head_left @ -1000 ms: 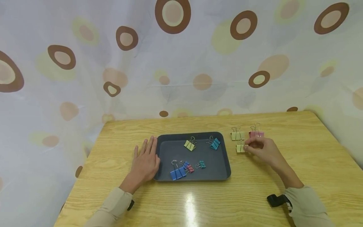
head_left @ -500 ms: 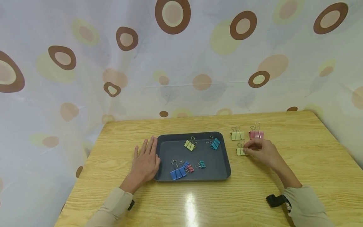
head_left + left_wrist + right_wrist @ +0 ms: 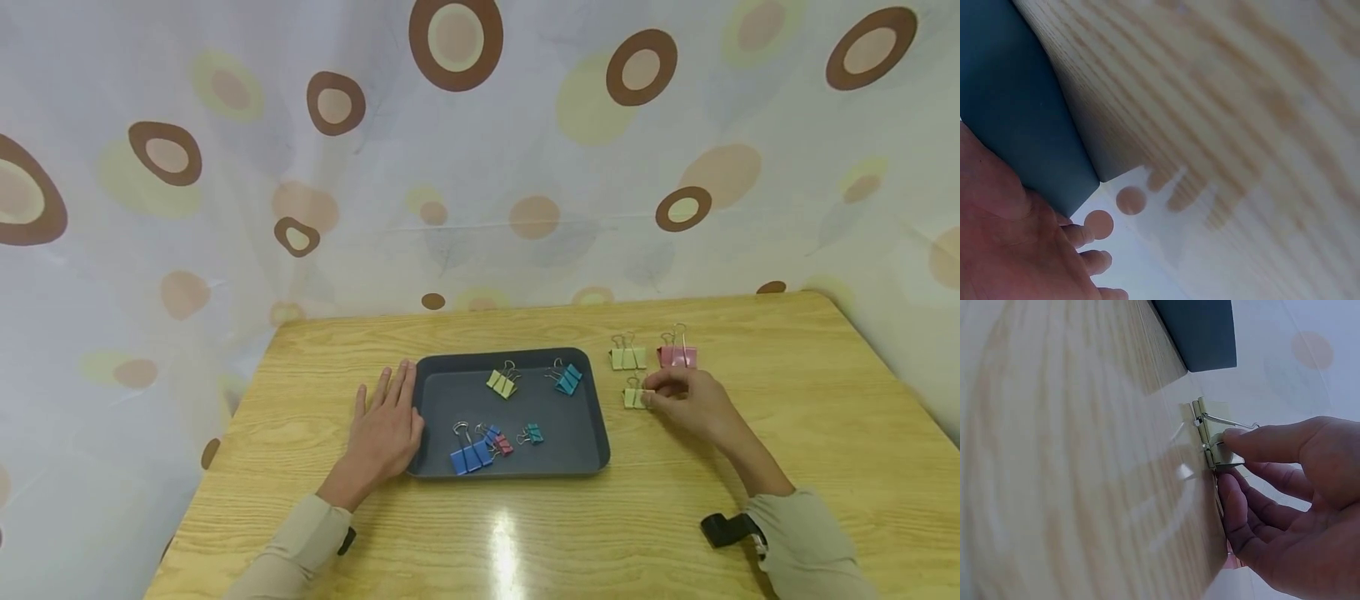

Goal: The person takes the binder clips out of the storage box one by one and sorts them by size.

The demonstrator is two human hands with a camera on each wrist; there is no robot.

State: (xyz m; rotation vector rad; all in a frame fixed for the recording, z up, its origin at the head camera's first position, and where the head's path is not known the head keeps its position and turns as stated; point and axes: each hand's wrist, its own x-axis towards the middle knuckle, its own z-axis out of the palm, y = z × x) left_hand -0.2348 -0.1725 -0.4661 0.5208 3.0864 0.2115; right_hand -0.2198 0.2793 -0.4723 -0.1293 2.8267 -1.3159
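Observation:
My right hand (image 3: 696,407) pinches a pale yellow binder clip (image 3: 635,398) at its right side, right of the tray. In the right wrist view, thumb and fingers of the hand (image 3: 1297,494) hold that clip (image 3: 1215,434) against the table. Just behind it stand a larger yellow clip (image 3: 628,359) and a pink clip (image 3: 678,357). My left hand (image 3: 381,435) lies with fingers straight against the left edge of the dark grey tray (image 3: 517,477). In the left wrist view, the palm (image 3: 1016,237) is beside the tray wall (image 3: 1029,106).
Inside the tray are a yellow clip (image 3: 502,383), a teal clip (image 3: 567,379), a small teal clip (image 3: 533,433), a large blue clip (image 3: 471,458), a small blue clip (image 3: 491,435) and a small pink clip (image 3: 503,444). A patterned curtain (image 3: 375,275) hangs behind the wooden table (image 3: 420,542).
The pinched yellow clip has come slightly toward the table's front with my right hand, away from the clip behind it. My left hand and the tray have stayed in place.

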